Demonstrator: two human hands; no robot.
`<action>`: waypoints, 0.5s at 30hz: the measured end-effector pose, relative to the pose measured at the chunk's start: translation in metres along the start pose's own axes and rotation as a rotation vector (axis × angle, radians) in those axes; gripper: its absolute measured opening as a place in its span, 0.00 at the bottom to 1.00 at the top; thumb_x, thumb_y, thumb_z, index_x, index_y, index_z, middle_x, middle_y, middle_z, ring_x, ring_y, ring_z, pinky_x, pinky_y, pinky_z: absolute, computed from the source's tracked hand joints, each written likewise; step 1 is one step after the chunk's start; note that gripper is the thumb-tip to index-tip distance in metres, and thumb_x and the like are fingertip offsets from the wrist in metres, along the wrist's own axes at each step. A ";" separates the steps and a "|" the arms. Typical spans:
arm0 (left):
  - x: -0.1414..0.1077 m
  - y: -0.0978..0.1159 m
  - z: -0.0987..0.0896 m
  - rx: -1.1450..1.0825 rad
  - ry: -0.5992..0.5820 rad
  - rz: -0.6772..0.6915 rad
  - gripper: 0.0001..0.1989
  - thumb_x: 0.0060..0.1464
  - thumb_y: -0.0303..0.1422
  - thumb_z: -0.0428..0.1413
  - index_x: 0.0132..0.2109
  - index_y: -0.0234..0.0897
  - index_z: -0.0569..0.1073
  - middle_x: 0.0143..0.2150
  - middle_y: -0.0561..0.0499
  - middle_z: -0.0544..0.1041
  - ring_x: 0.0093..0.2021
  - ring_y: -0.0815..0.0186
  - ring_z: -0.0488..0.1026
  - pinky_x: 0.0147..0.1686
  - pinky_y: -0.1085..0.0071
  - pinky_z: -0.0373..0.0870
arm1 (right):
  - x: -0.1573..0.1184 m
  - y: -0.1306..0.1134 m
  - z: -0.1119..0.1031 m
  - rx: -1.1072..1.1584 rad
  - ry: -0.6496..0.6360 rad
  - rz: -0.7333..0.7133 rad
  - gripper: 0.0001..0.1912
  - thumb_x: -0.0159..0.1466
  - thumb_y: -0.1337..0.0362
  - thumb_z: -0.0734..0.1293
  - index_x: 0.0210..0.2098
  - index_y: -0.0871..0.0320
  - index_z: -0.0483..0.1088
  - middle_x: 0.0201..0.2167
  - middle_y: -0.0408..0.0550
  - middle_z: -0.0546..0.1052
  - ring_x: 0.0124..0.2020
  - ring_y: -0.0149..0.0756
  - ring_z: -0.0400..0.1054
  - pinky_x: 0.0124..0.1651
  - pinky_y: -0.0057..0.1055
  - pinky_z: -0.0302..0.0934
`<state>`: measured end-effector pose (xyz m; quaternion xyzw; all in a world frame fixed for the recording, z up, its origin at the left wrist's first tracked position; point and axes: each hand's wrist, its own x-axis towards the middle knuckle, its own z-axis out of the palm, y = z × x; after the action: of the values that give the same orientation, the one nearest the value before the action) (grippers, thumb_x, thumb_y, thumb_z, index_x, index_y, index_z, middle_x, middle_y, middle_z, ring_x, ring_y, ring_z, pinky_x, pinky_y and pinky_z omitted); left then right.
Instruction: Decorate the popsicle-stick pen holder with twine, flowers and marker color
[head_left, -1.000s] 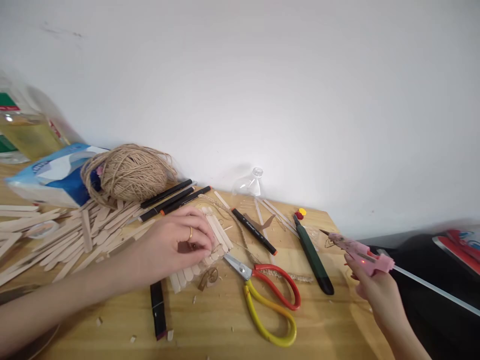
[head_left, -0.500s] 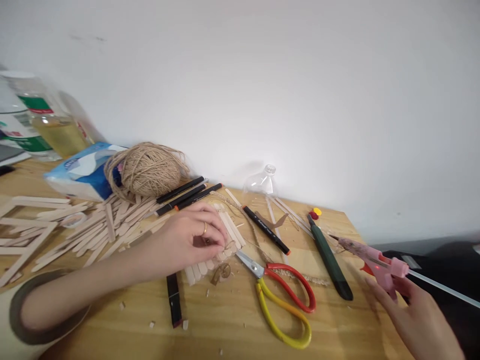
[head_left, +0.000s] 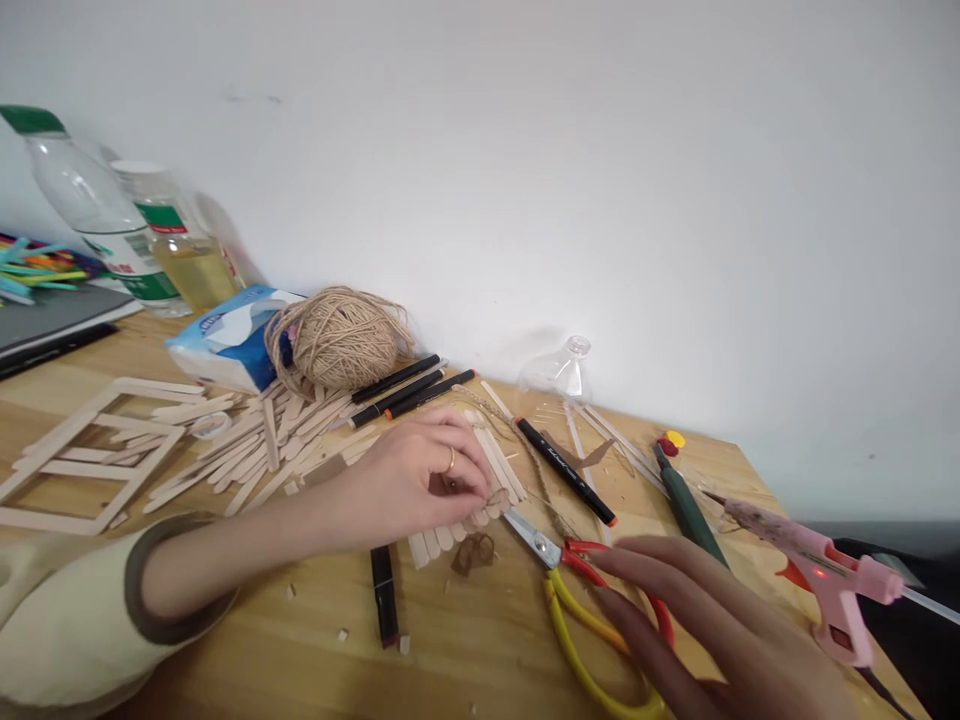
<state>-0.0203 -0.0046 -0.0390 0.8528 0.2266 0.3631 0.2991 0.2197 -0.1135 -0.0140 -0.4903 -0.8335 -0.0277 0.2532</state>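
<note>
My left hand (head_left: 427,475), a ring on one finger, rests over a small panel of craft sticks (head_left: 435,542). Its thumb and fingers are pinched together near the panel's edge, and what they hold is hidden. A curled brown scrap (head_left: 472,552) lies just below the panel. With fingers stretched and apart, my right hand (head_left: 720,630) hovers at scissors (head_left: 547,552) with red and yellow handles, partly covering them. It holds nothing. Farther right, a pink glue gun (head_left: 817,570) with a glue stick in its back rests at the table's edge, its red light on.
Black markers (head_left: 566,470) and a green-handled cutter (head_left: 686,510) lie around the panel. Behind are a twine ball (head_left: 345,340), a tissue pack (head_left: 229,340) and a cut bottle top (head_left: 562,370). Loose craft sticks (head_left: 247,450) and a stick frame (head_left: 90,465) spread leftward.
My right hand has let go of the glue gun and moved left to the scissors' handles. My left hand stays at the stick panel. The view has shifted left.
</note>
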 end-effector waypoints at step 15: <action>0.002 0.007 -0.009 -0.008 -0.032 0.013 0.06 0.50 0.21 0.57 0.34 0.32 0.78 0.33 0.48 0.81 0.41 0.62 0.71 0.47 0.63 0.68 | 0.058 -0.015 0.034 0.327 -0.035 -0.022 0.09 0.60 0.73 0.64 0.39 0.58 0.70 0.34 0.48 0.74 0.34 0.30 0.72 0.36 0.22 0.68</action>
<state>-0.0247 -0.0053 -0.0290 0.8588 0.2146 0.3522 0.3038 0.1716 -0.0651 -0.0143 -0.4337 -0.8366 0.1141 0.3146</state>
